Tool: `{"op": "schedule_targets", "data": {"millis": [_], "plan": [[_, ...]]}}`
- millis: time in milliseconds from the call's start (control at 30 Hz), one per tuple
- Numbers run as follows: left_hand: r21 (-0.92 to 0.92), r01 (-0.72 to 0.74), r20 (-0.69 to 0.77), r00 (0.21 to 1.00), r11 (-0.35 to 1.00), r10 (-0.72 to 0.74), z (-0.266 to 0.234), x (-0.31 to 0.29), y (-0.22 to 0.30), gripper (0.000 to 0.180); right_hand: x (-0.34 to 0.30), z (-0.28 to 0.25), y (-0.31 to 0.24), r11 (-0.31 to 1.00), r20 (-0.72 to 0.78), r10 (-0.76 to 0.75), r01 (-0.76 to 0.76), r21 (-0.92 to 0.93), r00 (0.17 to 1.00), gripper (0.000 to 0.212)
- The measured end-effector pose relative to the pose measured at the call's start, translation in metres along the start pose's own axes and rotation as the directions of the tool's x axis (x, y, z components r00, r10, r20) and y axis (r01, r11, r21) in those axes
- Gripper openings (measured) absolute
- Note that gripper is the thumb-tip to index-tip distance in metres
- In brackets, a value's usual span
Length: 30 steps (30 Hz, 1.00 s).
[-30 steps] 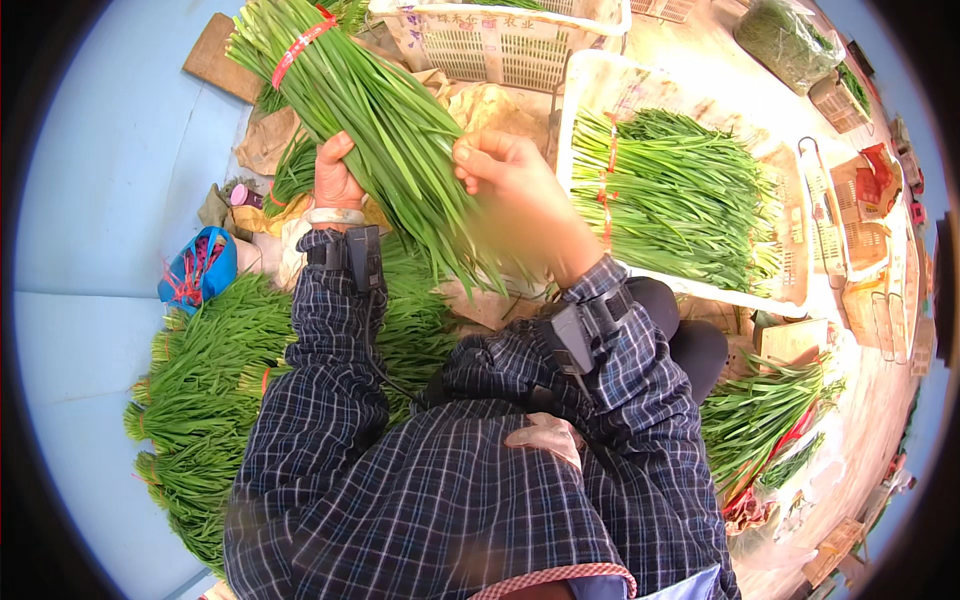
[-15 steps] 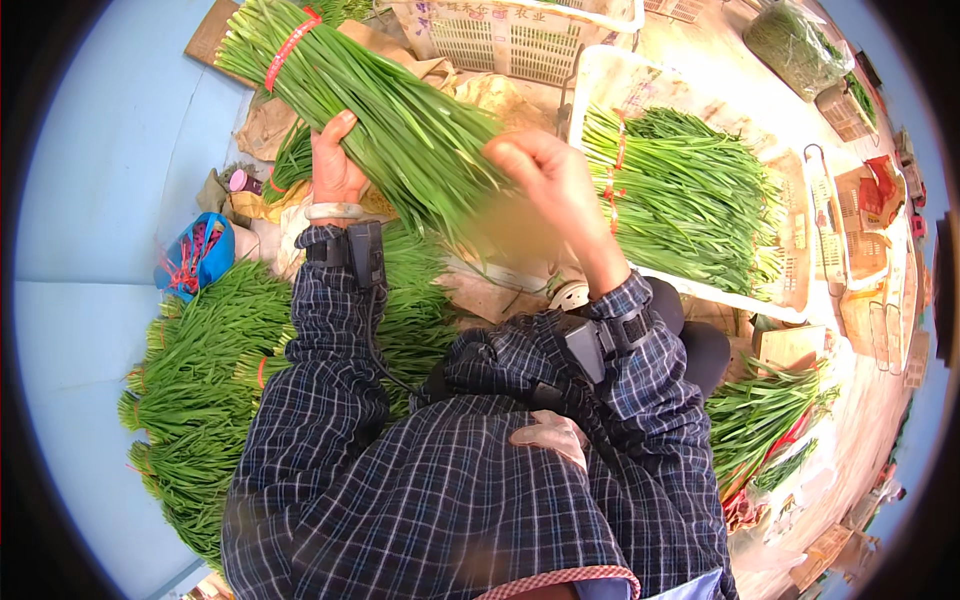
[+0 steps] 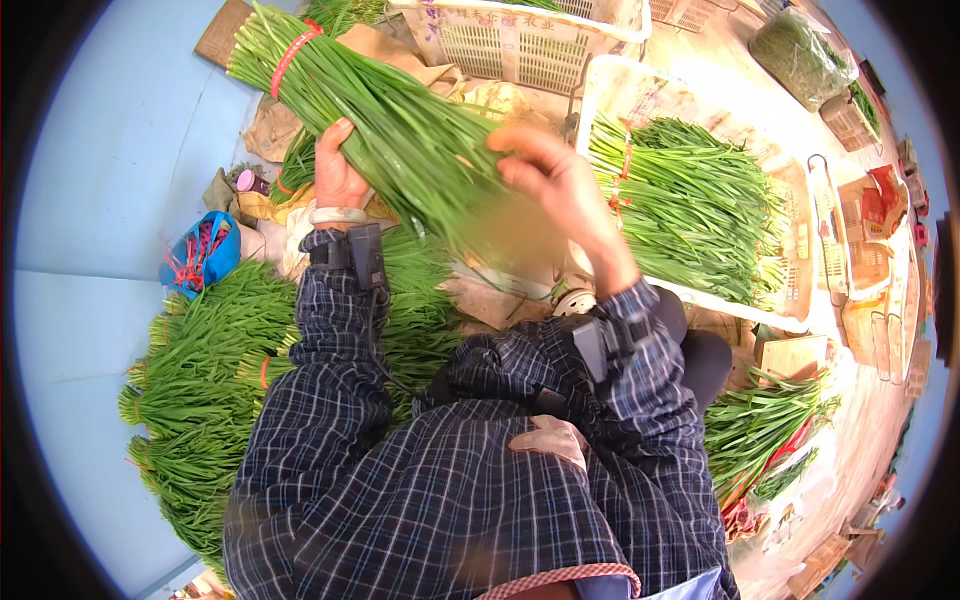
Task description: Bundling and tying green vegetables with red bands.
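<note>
While the left hand [image 3: 338, 175] clutches the chive bundle [image 3: 400, 140], the right hand [image 3: 550, 180] hovers with fingers spread

Two white crates [image 3: 520, 45] [image 3: 790, 290], one blue basket [image 3: 205, 255], one held bundle of greens [image 3: 400, 130].

A produce sorting spot, likely a market or farm packing area. Bundled green chives [image 3: 200, 390] heap on the floor. White plastic crates [image 3: 700, 200] hold more bundles.

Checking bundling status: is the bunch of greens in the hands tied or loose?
Tied. A red band wraps the bunch of greens near its far end; the left hand grips it underneath.
</note>
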<state>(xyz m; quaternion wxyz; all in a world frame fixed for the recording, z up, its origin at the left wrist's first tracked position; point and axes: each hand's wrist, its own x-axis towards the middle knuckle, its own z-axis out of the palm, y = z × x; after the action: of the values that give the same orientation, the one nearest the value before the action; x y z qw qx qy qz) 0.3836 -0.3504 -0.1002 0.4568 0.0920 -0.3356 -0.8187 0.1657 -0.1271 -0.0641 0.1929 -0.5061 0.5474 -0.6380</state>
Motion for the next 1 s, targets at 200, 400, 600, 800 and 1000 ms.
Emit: {"op": "schedule_targets", "data": {"millis": [200, 400, 600, 800, 1000], "plan": [[-0.056, 0.166, 0.218, 0.964, 0.985, -0.15, 0.01, -0.004, 0.015, 0.043, 0.031, -0.019, -0.07, 0.783, 0.198, -0.026, 0.143, -0.606, 0.98, 0.059], [0.184, 0.015, 0.121, 0.992, 0.983, -0.038, 0.051, -0.006, 0.036, 0.091, 0.032, 0.019, -0.043, 0.993, 0.37, -0.013, -0.031, 0.113, 0.929, 0.071], [0.203, -0.113, 0.132, 0.987, 0.973, 0.087, 0.052, -0.024, -0.02, 0.078, 0.027, 0.027, -0.022, 0.984, 0.322, -0.026, 0.081, -0.16, 0.946, 0.06], [0.334, 0.185, -0.035, 0.982, 0.924, -0.184, 0.055, -0.025, -0.013, 0.044, 0.047, -0.025, 0.01, 0.933, 0.346, 0.344, -0.36, -0.022, 0.873, 0.055], [0.336, 0.162, -0.07, 0.987, 0.928, -0.147, 0.048, -0.018, 0.001, 0.038, 0.05, -0.019, 0.016, 0.94, 0.388, 0.277, -0.332, 0.081, 0.879, 0.063]]}}
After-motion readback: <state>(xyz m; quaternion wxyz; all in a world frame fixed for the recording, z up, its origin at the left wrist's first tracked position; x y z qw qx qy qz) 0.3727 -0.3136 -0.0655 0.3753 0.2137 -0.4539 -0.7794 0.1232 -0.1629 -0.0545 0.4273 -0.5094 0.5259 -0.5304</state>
